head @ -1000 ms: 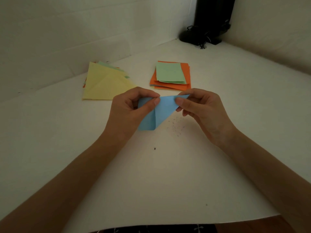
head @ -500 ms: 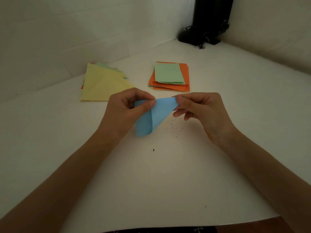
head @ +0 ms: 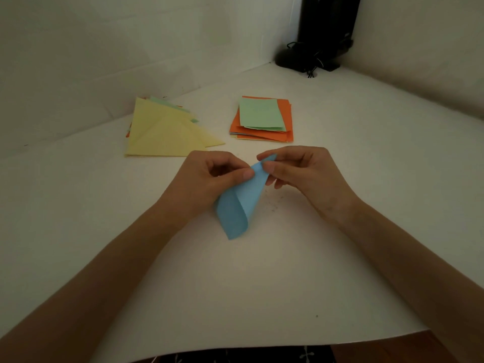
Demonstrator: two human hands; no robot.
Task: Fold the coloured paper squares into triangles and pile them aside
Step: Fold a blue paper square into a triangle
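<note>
Two hands meet at the centre of the frame, and both pinch the same blue paper square (head: 239, 205). The left hand (head: 209, 179) nips one corner between thumb and curled forefinger, and the right hand (head: 309, 174) nips another corner the same way, with the two corners brought almost together at the top. Below the pinches the sheet hangs doubled over in a soft rounded loop, not yet creased, its lower tip close above the white table (head: 235, 297); whether it touches I cannot tell. It looks very light and thin, limp enough to bow under its own weight, so it should need barely any grip force. It is likely smooth enough, though, for the two layers to slide on one another and spoil the corner match. Any hard squeeze would probably leave a lasting mark, so the best hold is judged to be right at the corners, as now, with the loop then flattened on the table and a fingertip run along the bend. In the upper left lies the pile of folded triangles (head: 162, 134), yellow on top. Up and right of centre, well apart from it, sits the stack of unfolded squares (head: 285, 119), a green sheet over orange. A dark stand (head: 324, 30) occupies the upper right corner.
</note>
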